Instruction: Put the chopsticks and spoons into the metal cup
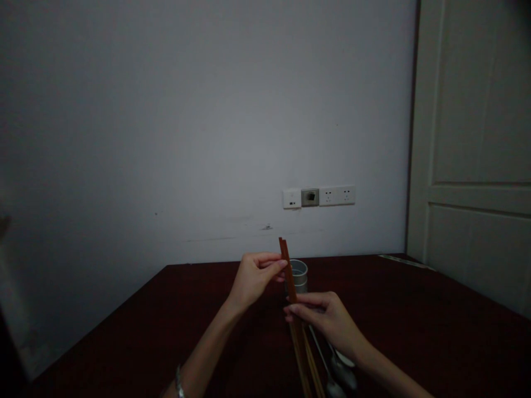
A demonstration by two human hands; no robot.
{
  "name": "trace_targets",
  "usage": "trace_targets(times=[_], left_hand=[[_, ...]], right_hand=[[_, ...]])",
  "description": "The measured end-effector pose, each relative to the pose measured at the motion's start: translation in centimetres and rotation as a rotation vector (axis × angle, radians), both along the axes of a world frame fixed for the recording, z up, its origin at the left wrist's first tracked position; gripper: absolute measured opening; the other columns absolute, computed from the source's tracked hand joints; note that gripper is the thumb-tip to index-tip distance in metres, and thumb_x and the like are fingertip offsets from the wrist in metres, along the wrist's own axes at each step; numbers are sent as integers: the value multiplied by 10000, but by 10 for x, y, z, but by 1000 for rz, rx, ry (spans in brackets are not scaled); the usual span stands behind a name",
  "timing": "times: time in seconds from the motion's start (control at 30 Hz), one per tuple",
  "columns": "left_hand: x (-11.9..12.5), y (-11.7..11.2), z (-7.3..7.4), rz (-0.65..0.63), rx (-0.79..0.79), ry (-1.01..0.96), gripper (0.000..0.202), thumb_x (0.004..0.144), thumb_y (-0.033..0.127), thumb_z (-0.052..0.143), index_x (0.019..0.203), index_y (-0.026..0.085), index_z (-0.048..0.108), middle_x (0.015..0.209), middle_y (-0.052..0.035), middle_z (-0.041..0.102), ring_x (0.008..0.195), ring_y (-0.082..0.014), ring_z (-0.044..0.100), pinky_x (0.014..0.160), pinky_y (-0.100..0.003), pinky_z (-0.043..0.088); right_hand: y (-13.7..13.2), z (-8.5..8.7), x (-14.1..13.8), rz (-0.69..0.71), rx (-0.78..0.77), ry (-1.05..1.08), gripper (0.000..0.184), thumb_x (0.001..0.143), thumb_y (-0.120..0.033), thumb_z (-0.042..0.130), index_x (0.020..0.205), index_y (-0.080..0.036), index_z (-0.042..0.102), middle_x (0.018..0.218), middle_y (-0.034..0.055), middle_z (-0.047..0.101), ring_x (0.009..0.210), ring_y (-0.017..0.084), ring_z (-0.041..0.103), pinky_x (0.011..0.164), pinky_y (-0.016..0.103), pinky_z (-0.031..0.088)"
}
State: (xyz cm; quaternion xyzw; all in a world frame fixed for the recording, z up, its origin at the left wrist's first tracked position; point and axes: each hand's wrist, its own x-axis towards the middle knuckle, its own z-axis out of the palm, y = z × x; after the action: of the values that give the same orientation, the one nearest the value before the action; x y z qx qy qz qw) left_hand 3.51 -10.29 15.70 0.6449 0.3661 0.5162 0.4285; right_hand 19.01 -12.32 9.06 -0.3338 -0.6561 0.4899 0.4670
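Both my hands hold a bundle of brown wooden chopsticks [287, 271] tilted up over a dark red table [166, 320]. My left hand [255, 279] pinches them near their upper ends. My right hand [323, 320] is closed around them lower down. Behind the sticks stands a small metal cup [299, 274]. More chopsticks [305, 359] run down toward the lower edge, and two metal spoons [338, 373] lie under my right wrist.
A grey wall rises behind the table with a row of white sockets [319, 197]. A pale door [477, 149] stands at the right. A bracelet [179, 382] is on my left wrist.
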Motion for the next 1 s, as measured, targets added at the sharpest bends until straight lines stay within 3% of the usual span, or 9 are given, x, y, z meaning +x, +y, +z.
trace_targets(times=[1.0], left_hand=[[1, 0, -2, 13, -13, 10, 241, 666, 286, 662, 805, 90, 678, 746, -86, 687, 614, -133, 616, 600, -248, 515]], right_hand=[[4, -4, 1, -3, 42, -29, 258, 684, -404, 628, 757, -166, 698, 725, 44, 682, 701, 172, 617, 666, 268, 474]])
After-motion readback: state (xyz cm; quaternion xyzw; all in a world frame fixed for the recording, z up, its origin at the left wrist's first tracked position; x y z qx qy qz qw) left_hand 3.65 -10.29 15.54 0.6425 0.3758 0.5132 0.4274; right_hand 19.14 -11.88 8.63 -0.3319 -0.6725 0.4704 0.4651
